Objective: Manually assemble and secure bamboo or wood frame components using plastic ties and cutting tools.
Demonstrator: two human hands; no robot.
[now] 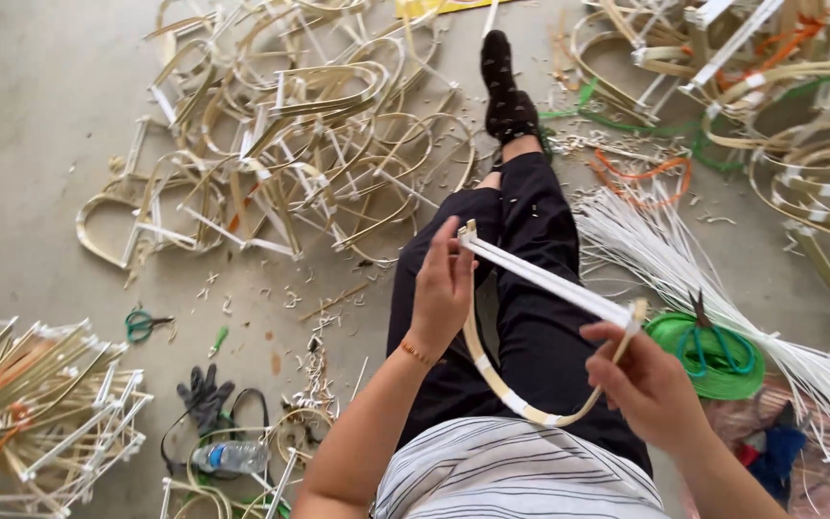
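Gripping one D-shaped frame (540, 327) over the lap: left hand (441, 288) closed round its upper corner, right hand (647, 384) pinching the opposite corner between thumb and fingers. Built from a flat white strap, smooth and stiff, running straight between the two hands, plus a thin pale bamboo strip bowed underneath in a half hoop, bound with white tape at several spots. Worn on the left wrist, one thin orange band (415, 352). Stretched out along the grey concrete floor (40, 115), two legs in black trousers (521, 288), one black sock (503, 86) visible. Heaped to the left, a tangled pile of similar finished frames (290, 144), too many to count. Fanned out on the right, a bundle of long white straps (684, 259); beside it one green roll (713, 354) with green-handled scissors on top. Scattered lower left: a second pair of green scissors (142, 324), one dark glove (204, 394), one clear plastic bottle (231, 456)
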